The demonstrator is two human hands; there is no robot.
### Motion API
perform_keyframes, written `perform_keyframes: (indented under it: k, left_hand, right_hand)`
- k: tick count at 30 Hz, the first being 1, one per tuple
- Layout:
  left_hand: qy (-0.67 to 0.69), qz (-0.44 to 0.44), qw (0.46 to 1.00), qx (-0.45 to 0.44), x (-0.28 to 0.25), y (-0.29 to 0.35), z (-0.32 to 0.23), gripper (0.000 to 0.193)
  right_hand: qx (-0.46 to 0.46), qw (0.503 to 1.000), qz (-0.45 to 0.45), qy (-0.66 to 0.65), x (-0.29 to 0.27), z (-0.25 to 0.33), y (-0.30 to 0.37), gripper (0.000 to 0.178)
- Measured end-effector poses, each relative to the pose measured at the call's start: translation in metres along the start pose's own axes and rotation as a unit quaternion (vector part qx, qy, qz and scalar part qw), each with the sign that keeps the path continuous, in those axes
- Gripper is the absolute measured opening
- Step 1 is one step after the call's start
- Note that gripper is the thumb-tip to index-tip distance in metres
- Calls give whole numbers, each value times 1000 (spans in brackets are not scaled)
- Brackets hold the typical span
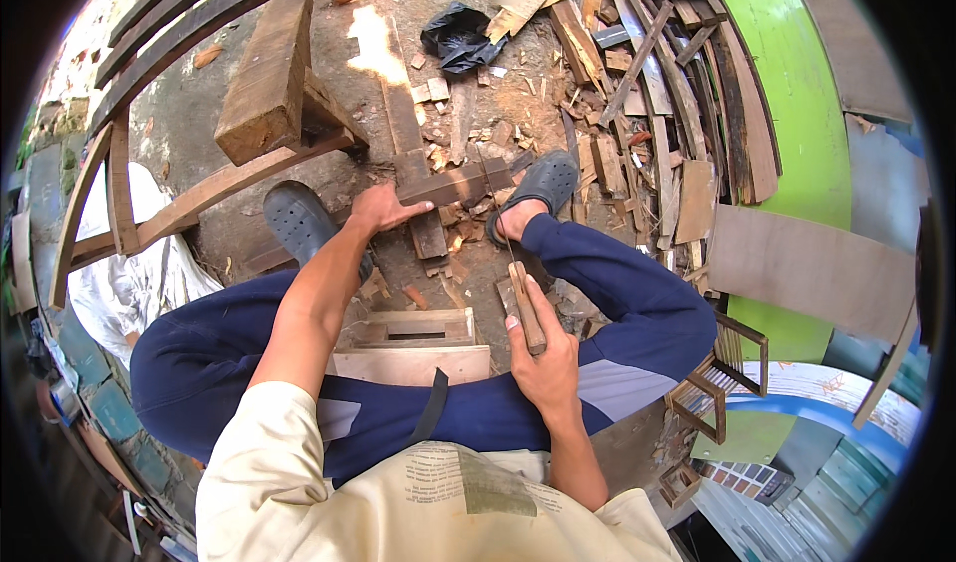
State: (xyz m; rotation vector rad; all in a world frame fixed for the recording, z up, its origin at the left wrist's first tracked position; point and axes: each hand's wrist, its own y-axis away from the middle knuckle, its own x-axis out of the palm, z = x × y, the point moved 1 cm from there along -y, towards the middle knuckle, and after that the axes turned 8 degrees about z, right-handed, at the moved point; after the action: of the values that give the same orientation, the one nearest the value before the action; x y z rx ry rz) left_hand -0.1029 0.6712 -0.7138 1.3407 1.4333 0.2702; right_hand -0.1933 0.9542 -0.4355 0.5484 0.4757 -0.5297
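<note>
A length of brown wood (460, 184) lies slantwise between my feet, across a longer plank (402, 114) on the ground. My left hand (376, 210) presses down and grips this wood, its thumb stretched along the top. In my right hand (546, 361) is the wooden handle of a handsaw (528, 315), fingers wrapped round it. The saw's thin blade, seen almost edge-on, runs forward from the handle to the wood, near its right end and to the right of my left hand. How deep the blade sits in the wood I cannot tell.
Beneath me is a low wooden stool or box (413, 361). A thick beam (261, 114) rests on a wooden frame at left, by white cloth (119, 263). Wood offcuts (493, 134) litter the ground. A black plastic bag (460, 36) lies ahead; a lumber pile (687, 104) fills the right.
</note>
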Motion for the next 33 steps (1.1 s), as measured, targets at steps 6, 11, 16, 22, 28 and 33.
perform_keyframes:
  k: [6, 11, 16, 22, 28, 33]
  left_hand:
    - [-29, -46, 999, -5, 8, 2, 5, 120]
    - [-32, -49, 998, -7, 5, 6, 0, 118]
    - [-17, -36, 999, -2, 0, 8, -7, 114]
    - [-23, -48, 998, -18, 4, 3, -4, 114]
    - [-28, -68, 997, -10, 9, 2, -3, 110]
    - [-24, -77, 997, -4, 8, 10, -13, 106]
  right_hand:
    - [36, 999, 24, 8, 1, 20, 2, 53]
    - [25, 999, 20, 28, 3, 28, 4, 54]
    - [34, 998, 24, 43, 13, 23, -44, 51]
    - [156, 983, 95, 30, 19, 31, -99, 52]
    - [29, 998, 41, 38, 12, 29, -53, 63]
    - [77, 994, 54, 61, 32, 11, -108, 63]
